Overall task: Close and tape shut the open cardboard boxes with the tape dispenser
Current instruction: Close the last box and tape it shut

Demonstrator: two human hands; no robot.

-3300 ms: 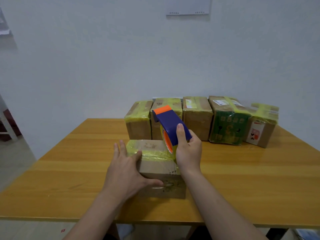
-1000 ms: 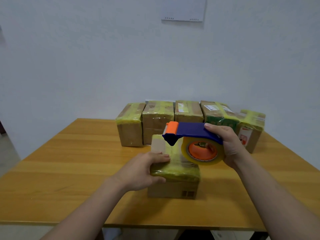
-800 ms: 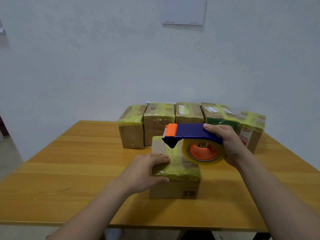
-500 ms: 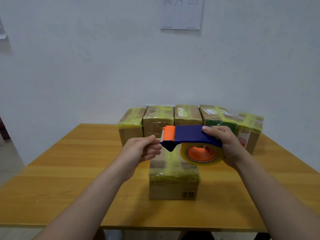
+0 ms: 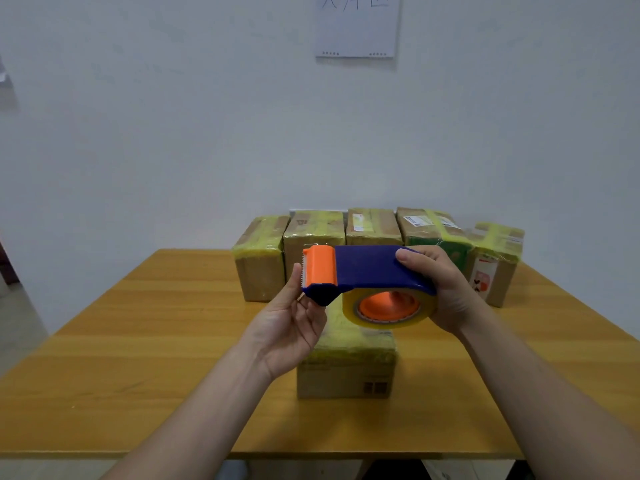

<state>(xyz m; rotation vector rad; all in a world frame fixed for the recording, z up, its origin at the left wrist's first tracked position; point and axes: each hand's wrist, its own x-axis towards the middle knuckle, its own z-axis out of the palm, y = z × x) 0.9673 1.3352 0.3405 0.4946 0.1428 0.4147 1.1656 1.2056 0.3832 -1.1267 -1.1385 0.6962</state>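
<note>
Tape dispenser (image 5: 367,271) is held in the air over the near box (image 5: 346,372), level, with its cutter end pointing left. The right hand (image 5: 446,292) is clamped on the rear end: the thumb lies flat on top of the blue cover, and the fingers wrap round the far side of the roll, mostly hidden. The left hand (image 5: 287,327) is at the front end, palm turned up. Its thumb is straight and upright just beside the toothed cutter, and its other fingers curl under the dark blue nose. Whether they pinch anything or only touch the nose cannot be told. The dispenser is smooth hard plastic: a curved dark blue cover, an orange block carrying the serrated edge, and an orange hub. The roll of tape (image 5: 388,323) on it is glossy, clear and yellowish. The near box is brown cardboard, rectangular and closed, its top wrapped in wrinkled yellowish tape, with dark printed marks low on the front face. It rests on the table (image 5: 156,341), which is glossy with a wood grain. A row of boxes (image 5: 372,226), all taped, stands at the far edge against the wall (image 5: 173,133).
</note>
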